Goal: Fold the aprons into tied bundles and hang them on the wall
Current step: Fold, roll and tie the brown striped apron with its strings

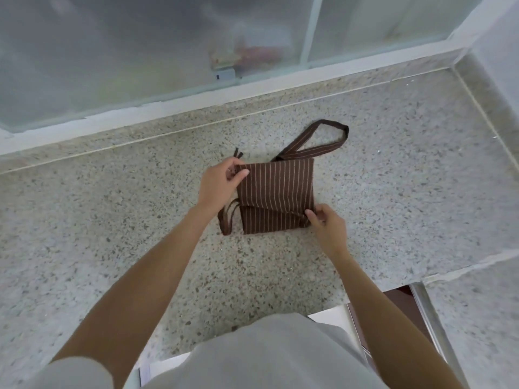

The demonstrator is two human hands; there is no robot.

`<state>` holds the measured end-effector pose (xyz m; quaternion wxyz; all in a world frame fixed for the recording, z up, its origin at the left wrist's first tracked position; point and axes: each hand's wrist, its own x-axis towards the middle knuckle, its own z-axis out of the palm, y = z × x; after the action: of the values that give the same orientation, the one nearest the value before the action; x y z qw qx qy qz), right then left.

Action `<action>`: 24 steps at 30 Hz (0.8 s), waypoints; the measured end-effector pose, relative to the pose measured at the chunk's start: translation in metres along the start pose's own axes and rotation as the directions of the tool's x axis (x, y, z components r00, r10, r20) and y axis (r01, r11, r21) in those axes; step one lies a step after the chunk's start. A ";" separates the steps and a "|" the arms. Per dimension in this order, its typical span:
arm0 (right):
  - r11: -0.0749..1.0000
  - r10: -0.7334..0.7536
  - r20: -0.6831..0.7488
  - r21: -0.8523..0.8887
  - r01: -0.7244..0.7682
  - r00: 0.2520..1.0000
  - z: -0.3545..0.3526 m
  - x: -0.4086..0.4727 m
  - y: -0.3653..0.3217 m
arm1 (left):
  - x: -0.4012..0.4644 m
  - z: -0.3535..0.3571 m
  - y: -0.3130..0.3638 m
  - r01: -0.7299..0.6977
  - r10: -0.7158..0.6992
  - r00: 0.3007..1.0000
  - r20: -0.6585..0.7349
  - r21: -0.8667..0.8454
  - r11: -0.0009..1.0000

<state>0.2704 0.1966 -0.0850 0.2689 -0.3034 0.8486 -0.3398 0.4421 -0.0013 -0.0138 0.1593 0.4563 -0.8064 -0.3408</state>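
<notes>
While the brown striped apron [276, 189] lies folded into a compact rectangle on the speckled worktop [393, 192], the left hand [217, 186] pinches its upper left corner and the right hand [327, 224] pinches the lower right edge. Folding appears nearly complete. The next move calls for wrapping the loose ties [227, 220] around the bundle, leaving the neck loop [323, 136] free for hanging.

both arms extended; left hand [217, 186], right hand [328, 224] pinching.
</notes>
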 end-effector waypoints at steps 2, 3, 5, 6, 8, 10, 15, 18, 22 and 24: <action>0.996 -0.016 -0.038 -0.084 0.012 0.999 0.000 0.006 -0.003 | 0.018 0.010 -0.013 0.055 -0.057 0.997 0.049 0.053 0.997; 0.991 -0.022 -0.040 -0.133 0.017 0.999 0.000 0.009 -0.003 | 0.025 0.015 -0.019 0.073 -0.078 0.994 0.073 0.072 0.995; 0.978 -0.010 -0.027 -0.210 0.004 1.000 0.002 0.012 -0.001 | 0.033 0.024 -0.029 0.098 -0.110 0.986 0.127 0.099 0.990; 0.972 0.001 -0.026 -0.233 -0.007 1.000 0.003 0.013 -0.001 | 0.034 0.027 -0.033 0.103 -0.118 0.982 0.146 0.106 0.989; 0.966 0.012 -0.034 -0.258 -0.021 0.999 0.004 0.015 -0.001 | 0.038 0.033 -0.038 0.113 -0.132 0.978 0.163 0.119 0.986; 0.965 0.017 -0.033 -0.262 -0.025 0.999 0.004 0.016 -0.001 | 0.039 0.038 -0.041 0.114 -0.140 0.976 0.167 0.159 0.981; 0.929 -0.192 -0.035 -0.329 0.170 0.981 0.003 0.015 -0.002 | 0.034 0.041 -0.044 -0.027 -0.010 0.991 0.130 0.276 0.961; 0.753 -0.544 0.094 -0.383 0.535 0.834 -0.011 0.022 -0.003 | 0.016 0.035 -0.034 -0.359 0.328 0.932 0.152 0.277 0.891; 0.367 -0.650 0.497 -0.458 0.810 0.575 -0.028 0.039 0.004 | -0.035 0.040 -0.040 -0.537 0.416 0.836 0.357 0.381 0.752; 0.243 -0.606 0.611 -0.468 0.850 0.509 -0.031 0.049 0.010 | -0.051 0.045 -0.051 -0.503 0.310 0.843 0.439 0.441 0.743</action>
<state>0.2137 0.1809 -0.0853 0.0580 -0.7930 0.6065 -0.0065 0.4757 0.0423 -0.0786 -0.0447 0.2269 -0.9644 -0.1284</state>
